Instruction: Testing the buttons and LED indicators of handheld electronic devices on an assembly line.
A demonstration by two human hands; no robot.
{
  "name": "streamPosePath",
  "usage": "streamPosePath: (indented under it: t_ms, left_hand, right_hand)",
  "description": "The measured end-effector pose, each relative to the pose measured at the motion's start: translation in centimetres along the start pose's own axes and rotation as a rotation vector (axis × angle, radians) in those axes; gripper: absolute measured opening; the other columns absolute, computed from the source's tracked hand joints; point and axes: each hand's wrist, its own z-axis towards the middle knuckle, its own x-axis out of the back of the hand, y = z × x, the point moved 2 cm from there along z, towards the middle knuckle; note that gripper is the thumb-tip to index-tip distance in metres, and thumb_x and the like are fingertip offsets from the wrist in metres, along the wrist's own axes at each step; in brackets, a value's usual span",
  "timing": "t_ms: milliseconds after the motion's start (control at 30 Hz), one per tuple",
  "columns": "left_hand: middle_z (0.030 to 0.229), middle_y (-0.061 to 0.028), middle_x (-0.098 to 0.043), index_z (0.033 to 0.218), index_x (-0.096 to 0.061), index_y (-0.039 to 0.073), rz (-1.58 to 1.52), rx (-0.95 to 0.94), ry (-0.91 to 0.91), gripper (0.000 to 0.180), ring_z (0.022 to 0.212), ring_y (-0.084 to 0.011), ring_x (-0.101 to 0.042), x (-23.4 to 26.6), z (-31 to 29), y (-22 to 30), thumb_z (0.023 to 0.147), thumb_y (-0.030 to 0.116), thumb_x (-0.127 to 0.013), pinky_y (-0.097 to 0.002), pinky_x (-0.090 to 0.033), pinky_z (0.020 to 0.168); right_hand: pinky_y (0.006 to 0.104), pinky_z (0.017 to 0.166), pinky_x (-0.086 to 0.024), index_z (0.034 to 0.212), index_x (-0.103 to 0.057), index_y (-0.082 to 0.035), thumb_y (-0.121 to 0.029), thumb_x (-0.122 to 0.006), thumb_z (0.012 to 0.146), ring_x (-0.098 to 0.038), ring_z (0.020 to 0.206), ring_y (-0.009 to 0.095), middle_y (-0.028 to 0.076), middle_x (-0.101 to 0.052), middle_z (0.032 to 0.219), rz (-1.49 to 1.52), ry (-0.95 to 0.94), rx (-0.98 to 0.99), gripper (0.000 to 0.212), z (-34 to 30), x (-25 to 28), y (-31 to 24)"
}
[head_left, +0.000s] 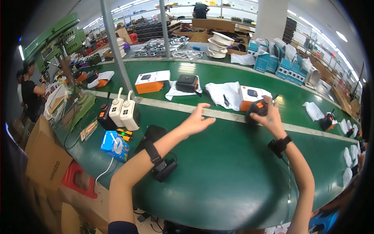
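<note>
My right hand (274,120) grips a black boxy device with orange buttons (255,112) at the seam between table and green belt. Its bottom edge is blurred. Just behind it, a white-and-orange box (246,95) stands on the belt. To the left of that box, a short black cable (226,100) lies on a white bag (215,91). My left hand (196,123) hovers over the table with its fingers apart, holding nothing. Farther back, another black device (187,82) rests on a white wrapper, beside a second white-and-orange box (150,86).
At left stand cream and black power strips (130,115), a blue box (115,145) and a dark pouch-like object (154,134). A metal post (117,50) rises beside a green drill press (74,37). More wrappers (313,111) and devices sit along the right. People work in the background.
</note>
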Motion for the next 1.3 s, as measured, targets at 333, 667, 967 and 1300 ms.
streamPosePath:
  t_ms: [333,667,967,1300]
  left_hand:
    - [0.102,-0.0169,-0.064,0.122,-0.044,-0.004,-0.539,0.388,0.064,0.049,0.067,-0.0202,-0.062,3.7,12.0,-5.3,0.097,0.037,-0.052,-0.0290,-0.047,0.050]
    - [0.067,-0.0004,-0.054,0.081,-0.052,0.012,-0.769,0.202,0.209,0.020,0.056,-0.0139,-0.053,7.8,18.2,-4.9,0.093,0.028,-0.047,-0.0285,-0.040,0.048]
    - [0.080,0.0024,-0.058,0.091,-0.062,0.011,-0.246,-0.155,0.153,0.029,0.079,-0.0120,-0.056,8.0,9.1,9.1,0.095,0.039,-0.054,-0.0323,-0.044,0.074]
    - [0.118,-0.0045,-0.063,0.112,-0.062,0.008,-0.408,0.033,-0.325,0.027,0.109,-0.0169,-0.056,-1.8,-5.9,11.6,0.098,0.030,-0.054,-0.0367,-0.041,0.097]
  right_hand:
    - [0.0516,0.089,-0.049,0.135,-0.039,-0.008,-0.037,-0.075,0.077,-0.047,0.113,0.055,0.037,-0.050,0.117,-0.235,-0.054,-0.010,0.074,4.5,-4.1,4.0]
    - [0.0511,0.093,-0.047,0.135,-0.035,-0.008,-0.021,-0.070,0.082,-0.049,0.113,0.055,0.042,-0.032,0.134,-0.209,-0.244,0.239,0.064,-2.1,0.5,-5.5]
    - [0.0478,0.099,-0.043,0.137,-0.033,-0.003,-0.031,-0.071,0.085,-0.044,0.122,0.049,0.033,-0.037,0.133,-0.008,-0.254,0.284,0.070,-3.9,2.4,-8.6]
    - [0.0408,0.105,-0.038,0.144,-0.016,0.005,-0.037,-0.088,0.066,-0.043,0.127,0.041,0.028,-0.040,0.135,0.352,-0.236,0.363,0.114,-8.1,-0.6,-14.3]
